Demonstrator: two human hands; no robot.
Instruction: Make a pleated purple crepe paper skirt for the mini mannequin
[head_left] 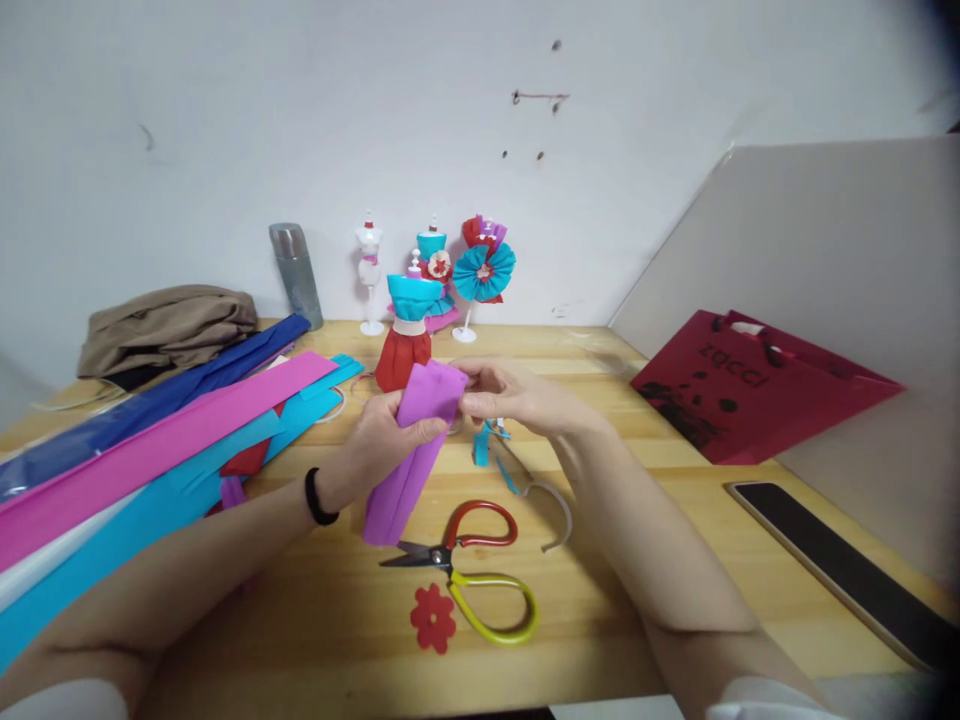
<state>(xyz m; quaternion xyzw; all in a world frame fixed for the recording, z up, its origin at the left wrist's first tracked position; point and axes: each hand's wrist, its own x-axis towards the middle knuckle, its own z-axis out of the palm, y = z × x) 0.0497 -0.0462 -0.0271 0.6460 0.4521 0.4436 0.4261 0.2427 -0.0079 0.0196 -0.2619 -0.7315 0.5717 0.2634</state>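
A folded strip of purple crepe paper [409, 480] slants above the middle of the table. My left hand [379, 435] grips it around the middle, thumb across the front. At its upper right corner, the fingers of my right hand [510, 395] pinch the paper's edge. Just behind stands a small dress form [409, 330] in a turquoise top and red skirt. Below the paper lie open scissors [450, 560] with one red and one yellow handle. A red paper flower [433, 618] rests beside the blades.
Pink [187, 440] and turquoise crepe paper [135, 540] strips cover the left side. At the back are a grey bottle [298, 275], a bare dress form [369, 270] and two dressed ones. A red gift bag [750, 385] and a phone [832, 560] lie right; turquoise scraps [482, 448] are mid-table.
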